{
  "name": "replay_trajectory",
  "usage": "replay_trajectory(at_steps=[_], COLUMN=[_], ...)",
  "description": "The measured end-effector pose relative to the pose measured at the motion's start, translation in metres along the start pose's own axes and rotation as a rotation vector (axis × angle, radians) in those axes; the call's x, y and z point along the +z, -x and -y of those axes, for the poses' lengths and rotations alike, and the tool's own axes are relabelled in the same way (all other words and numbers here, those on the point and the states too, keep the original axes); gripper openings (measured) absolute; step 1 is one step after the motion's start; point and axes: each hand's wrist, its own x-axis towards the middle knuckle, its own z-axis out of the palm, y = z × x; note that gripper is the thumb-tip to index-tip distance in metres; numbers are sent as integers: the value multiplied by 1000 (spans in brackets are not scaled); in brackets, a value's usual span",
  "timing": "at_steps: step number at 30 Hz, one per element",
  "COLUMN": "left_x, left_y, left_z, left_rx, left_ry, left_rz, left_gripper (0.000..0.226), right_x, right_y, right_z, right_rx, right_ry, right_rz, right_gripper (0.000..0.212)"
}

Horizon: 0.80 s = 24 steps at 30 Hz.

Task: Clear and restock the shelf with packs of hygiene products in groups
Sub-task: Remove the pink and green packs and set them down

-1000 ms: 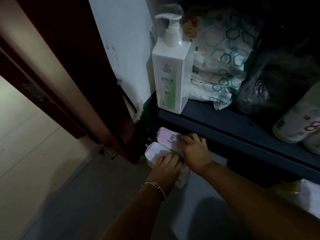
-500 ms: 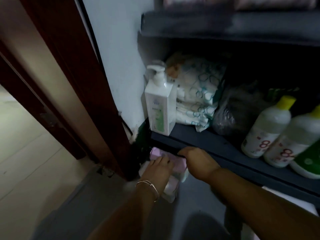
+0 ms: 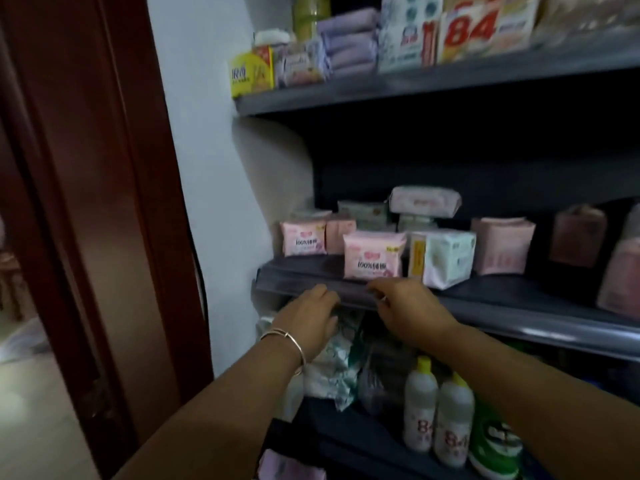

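Mid-frame, I see both hands at the front lip of the middle shelf [image 3: 311,276]. Left hand [image 3: 309,317], bangle on wrist, fingers loosely bent, holding nothing. Right hand [image 3: 406,306] likewise relaxed, empty. Pink pack [image 3: 373,255] stands upright just above right hand; second pink pack [image 3: 304,237] further left. White bottles [image 3: 437,431] lower right.
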Motion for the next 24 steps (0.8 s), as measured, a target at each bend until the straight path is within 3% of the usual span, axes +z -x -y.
replay_trajectory(at_steps=[7,11,17,24], left_x=[-29,-27,-21,-6], left_y=[-67,-108,-161,-237], left_z=[35,49,51,60], left_rx=[-31,-46,13,24], left_ry=[50,90,157,198], left_rz=[-51,-62,-82,-18], left_gripper=[33,36,30,38], right_x=[-45,-50,-59,-76], right_y=[-72,-107,-138,-182], right_z=[-6,-20,-51,-96], right_rx=[65,92,139,414], right_ry=[17,86,249,380], right_rz=[-112,-139,-118,29], right_gripper=[41,33,36,56])
